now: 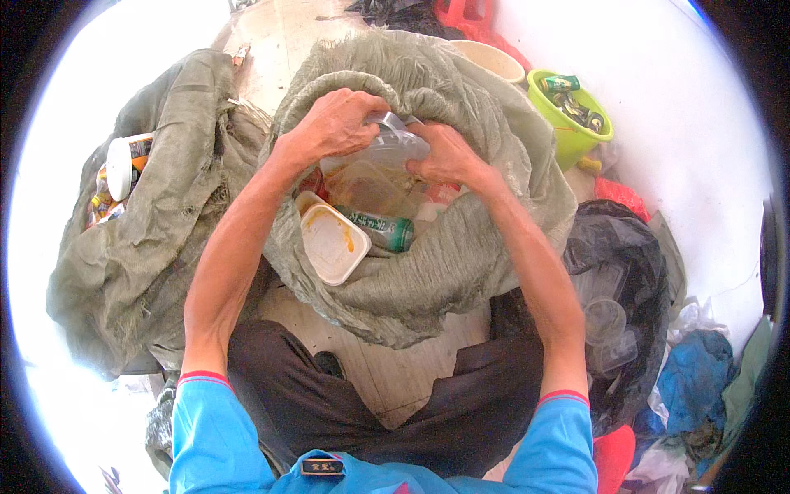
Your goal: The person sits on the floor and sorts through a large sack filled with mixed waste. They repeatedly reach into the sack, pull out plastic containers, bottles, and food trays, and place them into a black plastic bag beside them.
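Note:
Both of my hands are over the mouth of a large grey-green woven sack (461, 255) between my knees. My left hand (344, 123) is closed on the far left edge of a clear plastic container (393, 146). On its right side my right hand (444, 155) grips the same container, fingers partly hidden. Beneath it in the sack lie a see-through food tray (370, 188), a green can (383, 230) on its side, and a white tray (333, 244) with orange smears. Other items deeper in the sack are hidden.
Left stands another woven sack (173, 222) with a white tub (120, 168) in its opening. A lime-green bucket (568, 142) of crushed cans is at the far right, beside a cream bucket (491, 59). A black bag (642, 247) with clear containers (606, 321) lies by my right arm.

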The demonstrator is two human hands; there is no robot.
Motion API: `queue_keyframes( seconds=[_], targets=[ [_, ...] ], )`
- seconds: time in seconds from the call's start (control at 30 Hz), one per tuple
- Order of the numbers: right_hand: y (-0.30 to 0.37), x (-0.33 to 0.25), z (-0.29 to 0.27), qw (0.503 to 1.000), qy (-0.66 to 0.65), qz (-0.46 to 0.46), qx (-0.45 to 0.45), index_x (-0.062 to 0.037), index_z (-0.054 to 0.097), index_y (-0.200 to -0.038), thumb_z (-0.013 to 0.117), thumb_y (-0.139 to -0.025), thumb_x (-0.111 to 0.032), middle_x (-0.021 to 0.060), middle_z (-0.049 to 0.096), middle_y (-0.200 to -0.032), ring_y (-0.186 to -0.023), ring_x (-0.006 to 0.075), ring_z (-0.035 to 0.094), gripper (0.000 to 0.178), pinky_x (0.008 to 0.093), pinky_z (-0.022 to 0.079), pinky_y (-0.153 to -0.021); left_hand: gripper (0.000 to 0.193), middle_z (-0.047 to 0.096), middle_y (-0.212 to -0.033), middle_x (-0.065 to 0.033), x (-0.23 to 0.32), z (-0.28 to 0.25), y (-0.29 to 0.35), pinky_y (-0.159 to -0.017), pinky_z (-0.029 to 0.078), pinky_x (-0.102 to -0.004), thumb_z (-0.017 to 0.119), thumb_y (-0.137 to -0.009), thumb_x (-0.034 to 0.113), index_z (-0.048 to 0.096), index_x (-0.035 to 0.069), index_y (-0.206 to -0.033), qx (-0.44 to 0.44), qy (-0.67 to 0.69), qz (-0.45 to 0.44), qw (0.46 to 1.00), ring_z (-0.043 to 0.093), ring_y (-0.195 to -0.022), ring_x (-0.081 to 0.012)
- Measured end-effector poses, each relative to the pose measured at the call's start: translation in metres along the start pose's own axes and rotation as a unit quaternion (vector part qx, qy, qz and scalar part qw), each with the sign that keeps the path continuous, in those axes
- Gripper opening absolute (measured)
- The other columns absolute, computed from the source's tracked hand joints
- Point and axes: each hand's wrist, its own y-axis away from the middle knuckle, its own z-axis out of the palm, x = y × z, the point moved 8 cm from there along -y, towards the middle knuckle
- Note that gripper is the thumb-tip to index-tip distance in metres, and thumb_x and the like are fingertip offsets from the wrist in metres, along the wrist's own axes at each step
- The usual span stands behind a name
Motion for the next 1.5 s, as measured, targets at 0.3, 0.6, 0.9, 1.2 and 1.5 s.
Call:
queue_keyframes(
  seconds=[0.3, 0.6, 0.9, 1.2, 1.5],
  targets=[
    [0.017, 0.025, -0.024, 0.998, -0.009, 0.050, 0.033, -0.0041, 0.070, -0.111, 0.077, -0.072, -0.020, 0.0160, 0.071, -0.092, -0.087, 0.0286, 0.068, 0.043, 0.0397, 0.053, -0.081, 0.055, 0.064, -0.120, -0.0206, -0.057, -0.009, 0.019, -0.101, 0.046, -0.0412, 0.062, -0.073, 0.018, 0.062, 0.002, -0.126, 0.017, 0.074, 0.013, 0.997, 0.060, -0.113, -0.0366],
    [0.068, -0.006, -0.100, 0.965, -0.220, 0.081, 0.118, -0.0036, 0.072, -0.111, 0.075, -0.078, -0.013, 0.0092, 0.069, -0.112, -0.105, 0.0194, 0.062, 0.035, 0.0334, 0.047, -0.096, 0.070, 0.046, -0.133, -0.0288, -0.139, -0.010, 0.055, -0.106, 0.040, -0.0506, 0.073, -0.072, 0.018, 0.050, 0.004, -0.136, 0.099, -0.175, -0.166, 0.965, 0.045, -0.124, -0.0475],
    [0.158, 0.056, -0.182, 0.713, -0.640, -0.030, 0.285, 0.0064, 0.039, -0.144, 0.050, -0.097, -0.014, 0.0205, 0.045, -0.147, -0.137, 0.0294, 0.042, 0.052, 0.0417, 0.029, -0.118, 0.063, 0.051, -0.127, -0.0268, -0.122, 0.013, 0.025, -0.103, 0.042, -0.0513, 0.074, -0.073, 0.026, 0.054, -0.003, -0.125, 0.115, -0.145, -0.152, 0.971, 0.049, -0.119, -0.0468],
    [0.458, 0.097, -0.263, 0.698, -0.324, 0.180, 0.613, 0.0007, 0.054, -0.134, 0.063, -0.090, -0.009, 0.0180, 0.057, -0.133, -0.123, 0.0289, 0.053, 0.046, 0.0391, 0.040, -0.108, 0.058, 0.073, -0.105, -0.0181, -0.182, 0.037, -0.021, -0.088, 0.053, -0.0397, 0.073, -0.081, 0.049, 0.071, 0.000, -0.113, 0.107, 0.127, -0.129, 0.978, 0.069, -0.101, -0.0291],
    [0.661, 0.152, -0.134, 0.690, 0.255, 0.583, 0.344, 0.0060, 0.059, -0.125, 0.080, -0.074, -0.026, 0.0226, 0.064, -0.120, -0.114, 0.0330, 0.060, 0.064, 0.0409, 0.047, -0.100, 0.076, 0.067, -0.118, -0.0175, -0.237, 0.013, -0.093, -0.090, 0.050, -0.0390, 0.066, -0.083, 0.064, 0.066, -0.001, -0.123, 0.149, 0.335, -0.251, 0.896, 0.065, -0.106, -0.0269]
  ],
)
